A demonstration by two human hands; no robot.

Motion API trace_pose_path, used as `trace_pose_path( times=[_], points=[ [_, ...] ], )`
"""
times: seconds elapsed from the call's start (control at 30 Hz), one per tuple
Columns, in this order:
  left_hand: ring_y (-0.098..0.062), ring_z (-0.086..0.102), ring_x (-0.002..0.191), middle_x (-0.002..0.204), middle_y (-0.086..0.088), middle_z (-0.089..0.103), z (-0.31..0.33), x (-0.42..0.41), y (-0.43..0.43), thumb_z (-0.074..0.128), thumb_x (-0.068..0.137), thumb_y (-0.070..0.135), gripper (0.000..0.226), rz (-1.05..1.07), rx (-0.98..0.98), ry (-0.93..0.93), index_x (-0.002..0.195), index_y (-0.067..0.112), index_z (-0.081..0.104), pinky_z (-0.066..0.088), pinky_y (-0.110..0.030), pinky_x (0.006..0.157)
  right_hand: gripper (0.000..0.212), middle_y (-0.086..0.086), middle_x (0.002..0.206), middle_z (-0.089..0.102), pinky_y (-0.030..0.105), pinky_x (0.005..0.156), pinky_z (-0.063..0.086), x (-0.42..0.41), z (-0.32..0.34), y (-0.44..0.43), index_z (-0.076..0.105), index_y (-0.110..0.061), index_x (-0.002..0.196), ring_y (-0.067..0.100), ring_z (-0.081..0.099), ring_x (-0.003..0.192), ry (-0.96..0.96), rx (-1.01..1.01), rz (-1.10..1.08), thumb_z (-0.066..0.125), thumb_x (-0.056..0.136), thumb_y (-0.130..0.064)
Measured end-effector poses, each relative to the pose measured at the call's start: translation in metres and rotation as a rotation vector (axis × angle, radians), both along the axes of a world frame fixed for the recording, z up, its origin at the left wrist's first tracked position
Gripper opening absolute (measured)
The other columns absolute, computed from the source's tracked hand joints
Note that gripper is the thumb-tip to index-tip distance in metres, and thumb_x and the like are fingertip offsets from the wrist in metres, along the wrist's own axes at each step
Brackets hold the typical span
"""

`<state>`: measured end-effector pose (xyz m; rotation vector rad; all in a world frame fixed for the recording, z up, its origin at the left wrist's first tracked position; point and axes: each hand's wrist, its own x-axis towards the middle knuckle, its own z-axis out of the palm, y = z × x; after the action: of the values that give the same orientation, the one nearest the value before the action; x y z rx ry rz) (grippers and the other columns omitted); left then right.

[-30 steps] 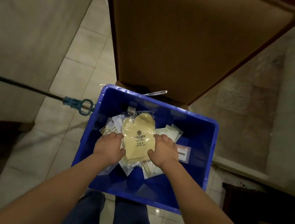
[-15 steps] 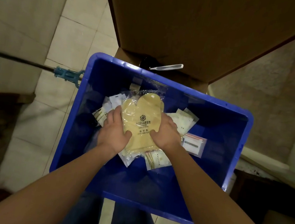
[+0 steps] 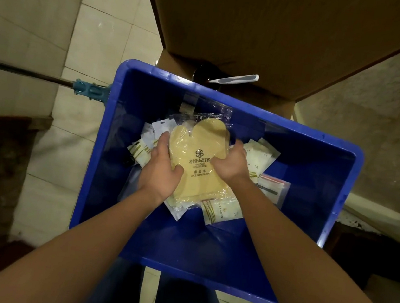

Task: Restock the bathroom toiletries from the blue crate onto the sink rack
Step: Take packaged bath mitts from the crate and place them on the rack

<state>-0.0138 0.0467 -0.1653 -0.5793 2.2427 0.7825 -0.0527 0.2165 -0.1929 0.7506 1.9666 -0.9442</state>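
I see sachets (image 3: 261,156) half buried under the mitt packet (image 3: 200,161) in the crate (image 3: 225,96); sachet print unreadable. Left hand (image 3: 160,169) grips the packet's left edge, thumb on top. Right hand (image 3: 230,162) grips the right edge, its fingers hidden beneath. Packet lies mid-crate, atop the pile

1. The yellow cloth packet (image 3: 198,178) has a pinwheel emblem at the top of its print block.
2. Under the emblem is one line of Chinese characters. It is too blurred to read, and my right hand (image 3: 230,166) covers its end.
3. Next come small capitals, apparently "JIANGXI"; the first letter is uncertain.
4. Three larger characters follow, then "SHOE SHINE CLOTH".
5. The white sachet (image 3: 219,210) has a vertical column of print beside gold stripes, illegible.
6. The clear zip bag (image 3: 273,189) has a dark label bar, illegible.
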Motion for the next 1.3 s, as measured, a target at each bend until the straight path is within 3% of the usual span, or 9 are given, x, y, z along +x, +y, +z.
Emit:
trace_pose_path(
  times=[0.27, 0.4, 0.5, 0.7, 0.8, 0.9, 1.07, 1.17, 1.3],
  points=[
    [-0.012, 0.056, 0.069, 0.146, -0.005, 0.04, 0.001, 0.004, 0.0, 0.055, 0.09, 0.021, 0.083, -0.01, 0.01, -0.033, 0.151, 0.038, 0.002, 0.037, -0.024, 0.05, 0.063, 0.01, 0.125, 0.055, 0.048, 0.092, 0.052, 0.005, 0.002, 0.0, 0.036, -0.012, 0.136, 0.031, 0.059, 0.109, -0.009, 0.035, -0.021, 0.07, 0.084, -0.024],
    [-0.022, 0.06, 0.084, 0.147, -0.002, 0.044, 0.004, 0.005, 0.003, 0.053, 0.091, 0.023, 0.081, -0.002, 0.022, -0.061, 0.151, 0.038, 0.002, 0.047, -0.033, 0.067, 0.045, 0.006, 0.105, 0.064, 0.043, 0.085, 0.055, 0.007, 0.003, 0.002, 0.047, -0.014, 0.12, 0.028, 0.063, 0.095, -0.022, 0.038, -0.008, 0.07, 0.083, -0.027],
    [-0.027, 0.064, 0.093, 0.14, -0.001, 0.051, 0.006, 0.005, 0.006, 0.052, 0.092, 0.025, 0.081, 0.033, 0.048, -0.08, 0.151, 0.038, -0.002, 0.053, -0.042, 0.081, 0.033, 0.005, 0.098, 0.063, 0.036, 0.08, 0.053, 0.009, 0.004, 0.004, 0.051, -0.013, 0.116, 0.027, 0.062, 0.093, 0.007, 0.029, 0.016, 0.064, 0.086, -0.014],
    [-0.027, 0.064, 0.082, 0.11, -0.004, 0.067, 0.009, 0.008, 0.009, 0.047, 0.096, 0.029, 0.078, 0.097, 0.059, -0.118, 0.151, 0.036, -0.007, 0.054, -0.044, 0.08, 0.038, 0.004, 0.095, 0.059, 0.031, 0.069, 0.048, 0.011, 0.01, 0.01, 0.048, -0.013, 0.125, 0.028, 0.062, 0.091, 0.005, -0.009, 0.007, 0.049, 0.09, -0.001],
    [-0.032, 0.065, 0.089, 0.12, -0.009, 0.064, 0.01, 0.009, 0.01, 0.042, 0.099, 0.034, 0.072, 0.159, 0.079, -0.13, 0.152, 0.03, -0.006, 0.053, -0.049, 0.085, 0.054, 0.01, 0.108, 0.059, 0.036, 0.076, 0.051, 0.014, 0.017, 0.011, 0.033, -0.011, 0.145, 0.029, 0.061, 0.095, -0.032, -0.037, 0.0, 0.043, 0.093, -0.001],
    [-0.039, 0.062, 0.1, 0.118, -0.02, 0.063, 0.013, 0.01, 0.009, 0.037, 0.102, 0.039, 0.062, 0.193, 0.071, -0.148, 0.153, 0.026, 0.004, 0.05, -0.052, 0.091, 0.06, 0.013, 0.12, 0.057, 0.033, 0.071, 0.048, 0.018, 0.025, 0.012, 0.021, -0.01, 0.153, 0.025, 0.06, 0.089, -0.058, -0.06, -0.05, 0.039, 0.096, -0.003],
    [-0.029, 0.054, 0.117, 0.134, -0.008, 0.056, 0.021, 0.008, 0.008, 0.038, 0.101, 0.043, 0.049, 0.221, 0.11, -0.154, 0.143, 0.017, 0.039, 0.043, -0.041, 0.099, 0.058, 0.003, 0.094, 0.056, 0.026, 0.049, 0.034, 0.028, 0.036, 0.015, 0.022, -0.014, 0.153, 0.012, 0.05, 0.064, -0.04, -0.06, -0.143, 0.036, 0.097, -0.008],
    [-0.029, 0.056, 0.11, 0.118, -0.007, 0.062, 0.028, 0.003, 0.009, 0.036, 0.1, 0.048, 0.047, 0.242, 0.126, -0.146, 0.132, 0.017, 0.05, 0.044, -0.042, 0.099, 0.053, -0.003, 0.083, 0.05, 0.026, 0.049, 0.035, 0.032, 0.044, 0.017, 0.028, -0.012, 0.149, 0.011, 0.05, 0.064, -0.014, -0.061, -0.186, 0.036, 0.097, -0.008],
    [-0.026, 0.056, 0.089, 0.086, -0.004, 0.057, 0.047, -0.001, 0.01, 0.035, 0.101, 0.048, 0.041, 0.226, 0.171, -0.085, 0.1, 0.014, 0.058, 0.046, -0.039, 0.087, 0.043, 0.001, 0.097, 0.052, 0.028, 0.06, 0.041, 0.039, 0.067, 0.019, 0.039, -0.01, 0.138, 0.015, 0.052, 0.074, 0.05, -0.063, -0.265, 0.038, 0.095, -0.007]
  ],
)
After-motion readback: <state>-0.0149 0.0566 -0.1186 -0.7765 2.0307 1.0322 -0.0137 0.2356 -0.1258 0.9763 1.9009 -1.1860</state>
